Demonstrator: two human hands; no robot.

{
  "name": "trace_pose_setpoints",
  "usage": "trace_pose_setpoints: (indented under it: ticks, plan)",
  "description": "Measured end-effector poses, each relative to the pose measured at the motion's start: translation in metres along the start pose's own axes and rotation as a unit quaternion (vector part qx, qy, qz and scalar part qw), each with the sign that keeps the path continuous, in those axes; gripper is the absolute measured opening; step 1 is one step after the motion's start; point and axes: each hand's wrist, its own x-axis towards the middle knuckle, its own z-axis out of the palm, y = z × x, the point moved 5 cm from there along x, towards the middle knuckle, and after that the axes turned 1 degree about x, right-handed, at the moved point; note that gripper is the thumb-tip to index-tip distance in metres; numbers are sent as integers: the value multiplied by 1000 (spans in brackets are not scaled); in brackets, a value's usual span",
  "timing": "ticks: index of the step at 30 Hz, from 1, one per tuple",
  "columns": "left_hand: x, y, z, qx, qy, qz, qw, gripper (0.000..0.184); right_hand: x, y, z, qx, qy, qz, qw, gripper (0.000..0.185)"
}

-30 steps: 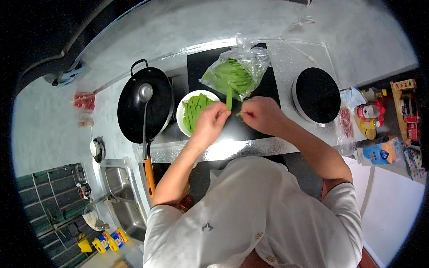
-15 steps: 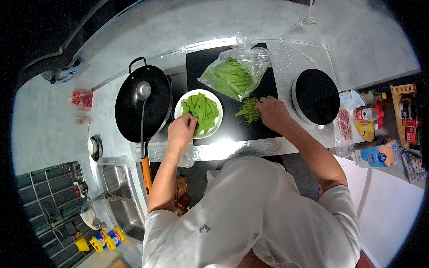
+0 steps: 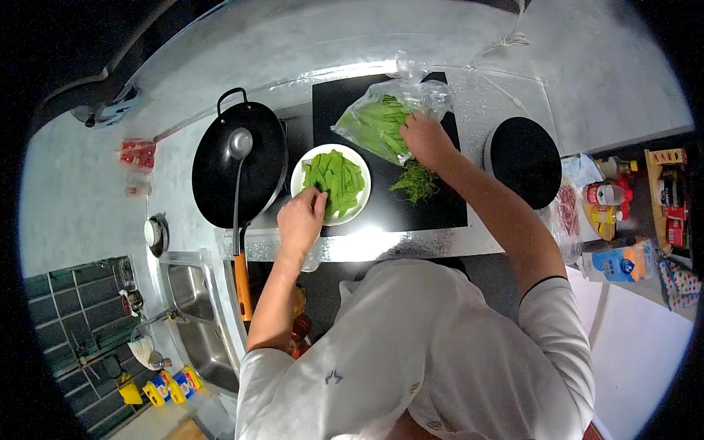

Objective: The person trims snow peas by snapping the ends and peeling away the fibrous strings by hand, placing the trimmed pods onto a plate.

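Note:
My left hand (image 3: 300, 222) is at the lower left rim of a white plate (image 3: 359, 213) of flat green snow peas (image 3: 334, 180). Its fingers are pinched together near the pods; whatever lies between them is too small to make out. Up at the open clear plastic bag (image 3: 356, 121), my right hand (image 3: 429, 139) has its fingers curled onto the snow peas inside (image 3: 389, 121). A small heap of stringy green trimmings (image 3: 416, 183) lies on the black cooktop panel (image 3: 381, 202), just below the bag and right of the plate.
A black wok (image 3: 213, 172) with a ladle (image 3: 240, 143) resting in it stands at left, its orange-brown handle pointing toward me. A round black hotplate (image 3: 524, 163) is at right, with bottles (image 3: 605, 194) beyond it. A metal sink (image 3: 191, 290) is at lower left.
My right hand has left the heap of trimmings and moved up to the pods in the bag. My left hand stays by the plate, shifted slightly.

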Motion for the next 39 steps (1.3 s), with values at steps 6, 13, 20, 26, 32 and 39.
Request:
trace_pose_setpoints:
  ticks: [6, 13, 20, 26, 32, 39]
  plan:
    - [-8, 5, -13, -31, 32, -6, 999, 20, 1, 20, -16, 95, 10, 114, 989, 8]
    - [-1, 24, -23, -96, 53, 9, 994, 16, -18, 43, -56, 536, 178, 282, 775, 15]
    - [36, 84, -14, -350, 32, 103, 930, 22, -33, 3, -77, 727, 29, 305, 614, 12]
    - [61, 121, 12, -457, -127, 77, 877, 12, -38, -19, -93, 680, 44, 246, 690, 12]
    - [58, 118, 10, -538, -128, 0, 833, 10, -54, -15, -99, 637, 126, 257, 716, 13]
    - [49, 116, 9, -474, -112, 51, 872, 11, -47, -14, -119, 555, 111, 208, 798, 19]
